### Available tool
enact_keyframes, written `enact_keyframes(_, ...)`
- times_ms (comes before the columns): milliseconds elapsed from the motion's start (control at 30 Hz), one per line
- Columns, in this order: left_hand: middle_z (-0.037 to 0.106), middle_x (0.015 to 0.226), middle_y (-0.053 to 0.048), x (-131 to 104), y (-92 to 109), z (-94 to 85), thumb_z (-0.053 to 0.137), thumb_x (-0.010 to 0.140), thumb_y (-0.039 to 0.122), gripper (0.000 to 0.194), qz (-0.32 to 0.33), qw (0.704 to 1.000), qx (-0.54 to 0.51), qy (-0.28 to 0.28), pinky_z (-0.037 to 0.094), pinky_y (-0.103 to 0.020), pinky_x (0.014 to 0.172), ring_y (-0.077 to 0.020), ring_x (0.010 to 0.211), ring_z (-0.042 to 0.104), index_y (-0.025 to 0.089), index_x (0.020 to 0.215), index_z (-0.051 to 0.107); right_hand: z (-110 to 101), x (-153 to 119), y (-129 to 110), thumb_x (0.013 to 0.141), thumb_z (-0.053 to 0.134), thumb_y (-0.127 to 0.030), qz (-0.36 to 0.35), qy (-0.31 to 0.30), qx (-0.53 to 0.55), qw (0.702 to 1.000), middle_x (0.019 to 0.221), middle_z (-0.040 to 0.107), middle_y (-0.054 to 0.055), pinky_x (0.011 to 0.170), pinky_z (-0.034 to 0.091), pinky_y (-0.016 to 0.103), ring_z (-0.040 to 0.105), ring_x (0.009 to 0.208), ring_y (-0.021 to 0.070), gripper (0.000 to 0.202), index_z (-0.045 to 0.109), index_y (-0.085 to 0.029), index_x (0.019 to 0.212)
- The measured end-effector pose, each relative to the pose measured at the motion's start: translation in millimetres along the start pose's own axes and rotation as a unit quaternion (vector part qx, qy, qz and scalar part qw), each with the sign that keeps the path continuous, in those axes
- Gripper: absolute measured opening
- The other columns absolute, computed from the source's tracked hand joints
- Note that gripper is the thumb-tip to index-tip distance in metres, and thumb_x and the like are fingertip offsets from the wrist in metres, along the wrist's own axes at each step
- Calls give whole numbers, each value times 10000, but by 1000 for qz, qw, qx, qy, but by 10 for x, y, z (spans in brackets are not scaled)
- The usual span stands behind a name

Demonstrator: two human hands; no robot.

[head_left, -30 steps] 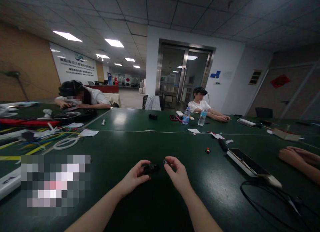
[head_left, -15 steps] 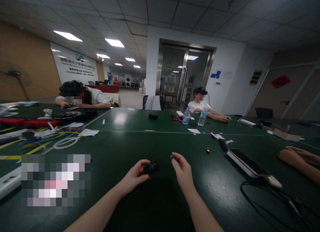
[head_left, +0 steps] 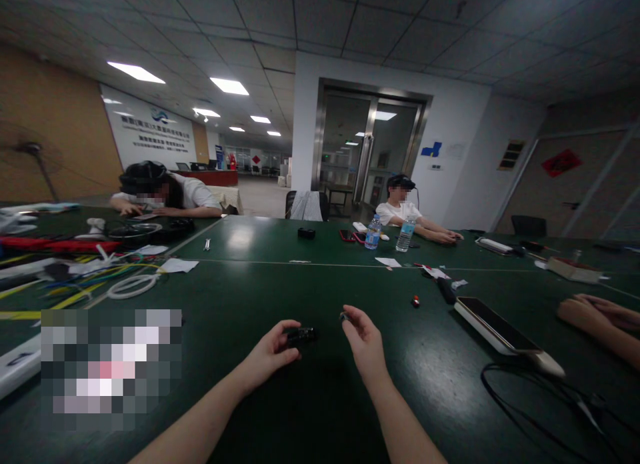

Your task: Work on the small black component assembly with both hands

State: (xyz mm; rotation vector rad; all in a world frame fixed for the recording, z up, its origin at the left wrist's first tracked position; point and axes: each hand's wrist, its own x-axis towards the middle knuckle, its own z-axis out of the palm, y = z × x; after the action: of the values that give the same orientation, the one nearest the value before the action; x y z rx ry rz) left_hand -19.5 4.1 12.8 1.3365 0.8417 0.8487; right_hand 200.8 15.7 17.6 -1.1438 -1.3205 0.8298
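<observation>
Low in the middle of the head view, my left hand grips a small black object between thumb and fingers, its far end pointing right. To its right, my right hand pinches a tiny dark, partly shiny piece at its fingertips. A gap separates the two hands. Both are over the dark green table. What exactly the two items are is too dim to make out.
A small red item and a white device with a dark screen lie at right, near black cables and another person's hands. Bottles stand farther back. Wires spread at left. Two people sit across the table.
The black object in my left hand has tilted slightly. My right hand has barely moved and still pinches the tiny piece.
</observation>
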Motion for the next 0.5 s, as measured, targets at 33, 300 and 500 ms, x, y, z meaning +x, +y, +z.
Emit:
enact_keyframes(33,615,1012,-45,5,-8,4,605,747,227,448,5,1000,0,4,400,-366,822,-192,872,585,239,1143,394,5,2,5,743,553,-322,-2,1,1,1000,1020,619,67,847,455,379,577,959,215,336,562,-197,1055)
enact_keyframes(300,634,962,-32,27,-28,17,647,714,214,476,-2,1000,-25,-15,410,-329,748,-172,795,597,252,1122,403,68,-41,-70,711,605,-332,3,-75,-50,996,927,651,43,868,432,396,592,893,204,280,617,-204,959)
enact_keyframes(500,623,938,-31,13,1,41,644,711,197,461,5,999,-28,-21,410,-319,734,-166,800,588,233,1108,412,151,-154,-212,714,613,-266,-40,-146,-70,986,936,630,30,885,414,382,567,942,203,198,633,-219,905)
